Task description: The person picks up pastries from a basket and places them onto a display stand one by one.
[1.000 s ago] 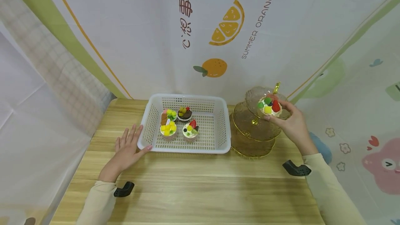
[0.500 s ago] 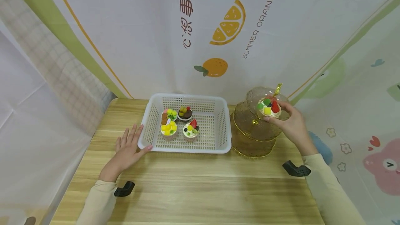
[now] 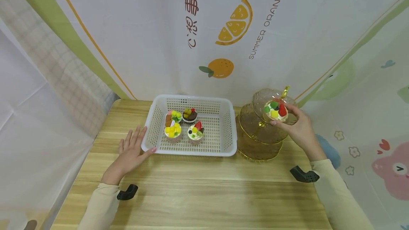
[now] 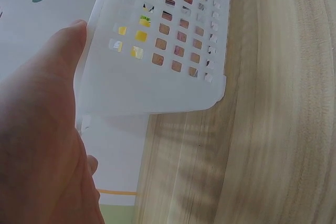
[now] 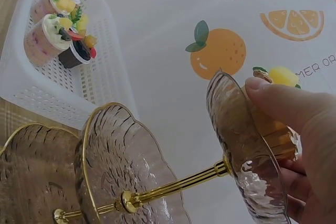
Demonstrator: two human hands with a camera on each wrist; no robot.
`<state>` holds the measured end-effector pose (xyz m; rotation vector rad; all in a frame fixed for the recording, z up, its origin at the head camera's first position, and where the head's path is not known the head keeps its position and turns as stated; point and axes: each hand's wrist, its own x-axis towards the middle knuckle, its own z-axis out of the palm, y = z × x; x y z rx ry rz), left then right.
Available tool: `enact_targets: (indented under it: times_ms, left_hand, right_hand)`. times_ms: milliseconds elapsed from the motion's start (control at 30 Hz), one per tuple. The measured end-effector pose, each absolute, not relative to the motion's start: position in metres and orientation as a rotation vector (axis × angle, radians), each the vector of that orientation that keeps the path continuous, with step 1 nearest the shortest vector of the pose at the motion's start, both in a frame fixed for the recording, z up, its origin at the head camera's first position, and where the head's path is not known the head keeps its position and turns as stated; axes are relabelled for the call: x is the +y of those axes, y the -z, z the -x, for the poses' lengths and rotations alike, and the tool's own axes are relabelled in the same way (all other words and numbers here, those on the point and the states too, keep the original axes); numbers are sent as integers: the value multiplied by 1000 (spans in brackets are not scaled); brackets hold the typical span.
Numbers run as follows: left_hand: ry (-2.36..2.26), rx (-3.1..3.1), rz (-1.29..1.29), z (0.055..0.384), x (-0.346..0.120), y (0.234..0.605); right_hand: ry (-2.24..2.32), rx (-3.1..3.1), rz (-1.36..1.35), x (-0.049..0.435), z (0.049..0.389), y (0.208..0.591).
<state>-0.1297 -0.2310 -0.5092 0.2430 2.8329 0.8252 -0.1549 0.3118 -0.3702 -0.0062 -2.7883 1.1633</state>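
At the top tier of a three-tier stand (image 3: 252, 129) with clear gold-rimmed plates, my right hand (image 3: 298, 127) pinches a fruit tart (image 3: 274, 114) between thumb and fingers. The tart has cream, a strawberry, yellow cubes and green pieces on it. In the right wrist view its amber side (image 5: 273, 135) shows behind the top plate (image 5: 231, 119), close against it. My left hand (image 3: 127, 155) lies with straight fingers at the near left corner of a white plastic basket (image 3: 191, 154), thumb along the front rim.
Inside the basket's left half stand several dessert cups, among them a yellow-topped one (image 3: 173, 130), a chocolate one (image 3: 190, 117) and a strawberry-topped one (image 3: 195, 134). A printed curtain (image 3: 153, 45) hangs behind the wooden table (image 3: 204, 191). The stand's gold handle (image 3: 285, 91) rises beside the tart.
The view shifts very slightly. My right hand keeps the fruit tart at the top tier, and my left hand stays at the basket corner.
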Motion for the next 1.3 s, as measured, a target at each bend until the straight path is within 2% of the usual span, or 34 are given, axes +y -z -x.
enact_targets:
  times_ms: [800,1133,1300]
  left_hand:
    - [-816,2830,-235,130,-230,508]
    - [-822,2839,-241,129,-230,506]
    - [-825,2843,-244,129,-229,508]
  right_hand:
    - [-1203,-2704,-66,322,144,363]
    - [-1114,-2509,22,311,105,382]
    - [-1155,-2150,-122,288,84,414]
